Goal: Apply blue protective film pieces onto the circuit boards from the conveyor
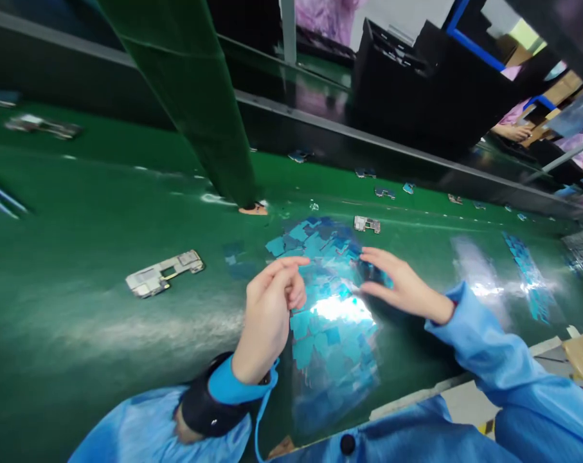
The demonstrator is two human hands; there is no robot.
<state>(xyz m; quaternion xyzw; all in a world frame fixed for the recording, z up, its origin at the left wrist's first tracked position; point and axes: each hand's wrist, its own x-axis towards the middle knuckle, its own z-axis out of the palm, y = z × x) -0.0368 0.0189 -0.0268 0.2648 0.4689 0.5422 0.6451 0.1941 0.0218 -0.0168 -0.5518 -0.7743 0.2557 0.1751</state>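
Observation:
A clear plastic sheet or bag [330,402] lies on the green table, covered with many thin blue film pieces [305,347]. My left hand [272,308] hovers over the left side of this pile. Its fingers are curled, thumb close to the index finger; whether something small is between them is hidden. At the pile's right edge is my right hand [404,283], open, thumb and fingers apart around a dark bluish patch I cannot make out. A circuit board [166,273] rests left of my left hand. A smaller circuit board [367,224] lies just beyond the pile.
A green-wrapped post [189,96] comes down to the table behind the pile. Several small boards lie along the dark rail [368,141]. Tweezers [4,196] are at far left. More blue strips [527,276] lie at right. Another person's hand [515,132] shows at upper right.

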